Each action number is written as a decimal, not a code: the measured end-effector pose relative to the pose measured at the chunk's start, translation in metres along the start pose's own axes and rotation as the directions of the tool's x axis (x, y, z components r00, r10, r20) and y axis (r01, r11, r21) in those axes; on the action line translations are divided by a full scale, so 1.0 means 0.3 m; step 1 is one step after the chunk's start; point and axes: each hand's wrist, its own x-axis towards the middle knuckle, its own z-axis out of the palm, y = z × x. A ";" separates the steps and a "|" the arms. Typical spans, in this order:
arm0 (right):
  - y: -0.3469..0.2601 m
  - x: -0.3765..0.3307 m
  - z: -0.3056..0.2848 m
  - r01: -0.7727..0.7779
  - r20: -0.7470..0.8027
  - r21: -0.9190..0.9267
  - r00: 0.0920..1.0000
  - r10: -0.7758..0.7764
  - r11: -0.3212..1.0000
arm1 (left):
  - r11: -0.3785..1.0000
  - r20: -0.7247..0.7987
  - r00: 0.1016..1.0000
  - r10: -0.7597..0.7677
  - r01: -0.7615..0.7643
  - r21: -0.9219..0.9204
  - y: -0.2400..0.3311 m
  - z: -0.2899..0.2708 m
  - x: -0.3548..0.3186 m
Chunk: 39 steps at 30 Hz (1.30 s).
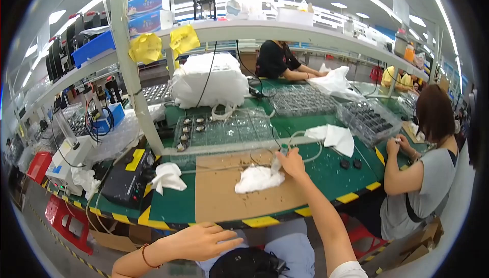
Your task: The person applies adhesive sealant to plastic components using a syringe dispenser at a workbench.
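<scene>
The left hand [204,241] rests empty, fingers loose, below the surface [173,204] edge. At 1 o'clock, the right hand [291,162] pinches a small tube [275,164] over the white cloth [258,178], likely mid-application; next calls for steady aim.

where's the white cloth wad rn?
Head view: white cloth wad lies mid-bench on the brown cardboard sheet, just below the right hand.
</scene>
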 end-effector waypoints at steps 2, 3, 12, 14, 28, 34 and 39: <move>0.064 0.042 0.015 -0.039 -0.034 -0.023 0.999 0.038 0.999 | 0.999 -0.159 0.986 -0.039 0.039 -0.006 -0.080 0.058 0.025; -0.018 0.020 0.046 -0.054 -0.029 0.008 0.998 0.054 0.999 | 0.999 -0.126 0.991 -0.033 0.033 0.000 -0.156 -0.029 -0.052; 0.086 0.151 -0.032 -0.350 0.356 0.863 0.933 0.053 0.365 | 0.710 -0.226 0.674 -0.703 0.681 -0.176 -0.741 0.105 -0.119; 0.082 0.178 -0.026 -0.350 0.348 0.914 0.936 0.047 0.206 | 0.633 -0.292 0.572 -0.766 0.752 -0.187 -0.864 0.150 -0.149; 0.028 0.128 -0.105 -0.344 0.406 0.914 0.787 -0.465 0.215 | 0.407 -0.352 0.451 -0.821 0.893 0.194 -1.084 0.225 -0.031; 0.062 0.132 -0.084 -0.291 0.452 0.875 0.780 -0.433 0.388 | 0.449 -0.436 0.475 -0.764 0.877 0.169 -1.140 0.281 -0.102; 0.035 0.111 -0.078 -0.228 0.463 0.843 0.770 -0.439 0.487 | 0.317 -0.525 0.236 -0.817 0.946 -0.068 -1.094 0.251 -0.145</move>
